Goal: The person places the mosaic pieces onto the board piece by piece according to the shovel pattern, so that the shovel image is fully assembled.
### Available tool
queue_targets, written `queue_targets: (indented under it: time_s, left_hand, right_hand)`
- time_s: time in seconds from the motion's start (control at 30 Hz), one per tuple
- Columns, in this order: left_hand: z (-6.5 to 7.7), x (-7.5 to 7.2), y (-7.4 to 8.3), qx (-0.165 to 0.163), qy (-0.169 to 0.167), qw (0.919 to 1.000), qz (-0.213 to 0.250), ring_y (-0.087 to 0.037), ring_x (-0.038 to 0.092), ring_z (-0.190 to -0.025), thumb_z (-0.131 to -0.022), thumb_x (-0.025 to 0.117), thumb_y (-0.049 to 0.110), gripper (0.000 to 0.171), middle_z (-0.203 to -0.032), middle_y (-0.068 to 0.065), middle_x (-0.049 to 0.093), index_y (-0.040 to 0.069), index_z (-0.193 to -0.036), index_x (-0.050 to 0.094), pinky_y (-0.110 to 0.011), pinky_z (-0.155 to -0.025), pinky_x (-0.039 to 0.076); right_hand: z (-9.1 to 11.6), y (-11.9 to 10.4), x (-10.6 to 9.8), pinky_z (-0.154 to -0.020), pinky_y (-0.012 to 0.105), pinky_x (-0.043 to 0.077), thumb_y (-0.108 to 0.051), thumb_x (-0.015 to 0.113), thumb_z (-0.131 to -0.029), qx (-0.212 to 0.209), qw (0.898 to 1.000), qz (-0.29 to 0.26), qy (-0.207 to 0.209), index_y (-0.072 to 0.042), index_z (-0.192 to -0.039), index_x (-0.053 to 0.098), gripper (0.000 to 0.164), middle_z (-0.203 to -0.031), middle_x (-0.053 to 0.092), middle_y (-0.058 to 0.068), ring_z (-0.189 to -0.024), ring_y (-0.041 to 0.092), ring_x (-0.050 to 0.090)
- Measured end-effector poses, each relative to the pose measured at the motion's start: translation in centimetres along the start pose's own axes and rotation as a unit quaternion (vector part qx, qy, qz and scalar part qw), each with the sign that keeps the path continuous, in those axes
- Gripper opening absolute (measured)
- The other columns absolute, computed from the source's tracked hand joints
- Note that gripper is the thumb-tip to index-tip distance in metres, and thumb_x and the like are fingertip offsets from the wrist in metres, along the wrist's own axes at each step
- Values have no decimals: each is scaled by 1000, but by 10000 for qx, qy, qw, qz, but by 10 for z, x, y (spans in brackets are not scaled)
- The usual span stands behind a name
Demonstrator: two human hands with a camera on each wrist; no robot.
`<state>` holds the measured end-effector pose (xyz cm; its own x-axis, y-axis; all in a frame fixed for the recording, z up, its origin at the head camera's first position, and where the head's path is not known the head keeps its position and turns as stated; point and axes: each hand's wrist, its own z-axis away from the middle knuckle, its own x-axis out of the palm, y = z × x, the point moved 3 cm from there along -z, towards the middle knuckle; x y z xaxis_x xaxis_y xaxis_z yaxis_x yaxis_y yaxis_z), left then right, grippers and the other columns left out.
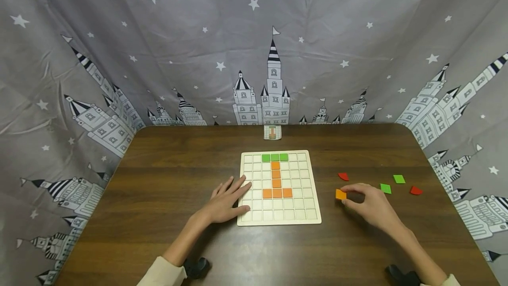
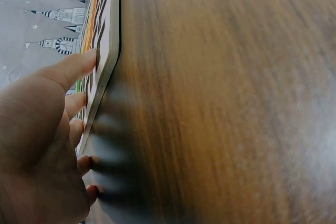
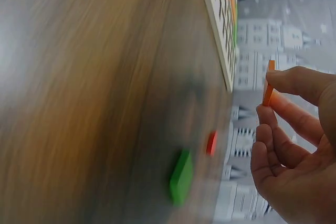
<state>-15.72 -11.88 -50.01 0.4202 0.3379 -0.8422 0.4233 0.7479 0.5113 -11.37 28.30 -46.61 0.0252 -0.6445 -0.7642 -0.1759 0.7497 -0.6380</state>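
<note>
My right hand point(image 1: 371, 204) pinches an orange square tile point(image 1: 340, 194) between thumb and fingers, to the right of the board. In the right wrist view that tile point(image 3: 269, 83) appears edge-on, raised over the table. The cream grid board point(image 1: 254, 216) lies mid-table. Its top row carries a line of green tiles point(image 1: 275, 157); below run several orange tiles point(image 1: 275, 174) in a column, ending in a short row. On the board's left edge rests my left hand point(image 1: 224, 202), fingers spread; the left wrist view shows thumb and fingertips along the board's rim point(image 2: 107, 69).
Right of the board lie two green tiles point(image 1: 398, 179) and two red quarter-round tiles point(image 1: 343, 176), close around my right hand. A small pattern card point(image 1: 272, 132) sits at the table's back edge. Behind the brown table point(image 1: 166, 167) hangs a grey castle-print curtain point(image 1: 178, 34).
</note>
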Motion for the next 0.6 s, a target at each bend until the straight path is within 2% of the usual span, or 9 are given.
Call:
queue_targets:
  time_s: [0.17, 0.37, 0.6]
  left_hand:
    - [-1, 3, -4, -7, 59, 10000, 14, -41, 6, -150, -99, 57, 45, 70, -165, -8, 17, 18, -159, 32, -67, -111, 5]
    - [0, -1, 0, 53, 96, 9999, 7, -44, 9, -148, -99, 59, 42, 69, -164, -12, 21, 14, -157, 35, -69, -110, 6]
    - [0, -1, 0, -53, -42, 10000, -67, -43, 8, -149, -100, 57, 43, 68, -165, -11, 19, 16, -158, 34, -68, -110, 7]
  right_hand:
    - [-8, -15, 18, -92, 57, 46, -9, 80, -83, -144, 9997, -123, -137, -8, -109, 76, 26, -111, 71, 8, -111, 36, 62]
    - [-15, -30, 39, -89, 51, 50, -6, 81, -82, -477, 9982, -299, -225, -9, -108, 76, 26, -106, 72, 1, -104, 28, 65]
    - [-22, -45, 59, -90, 48, 50, -7, 82, -81, -586, 9967, -421, -380, -8, -107, 77, 27, -105, 72, 1, -102, 25, 65]
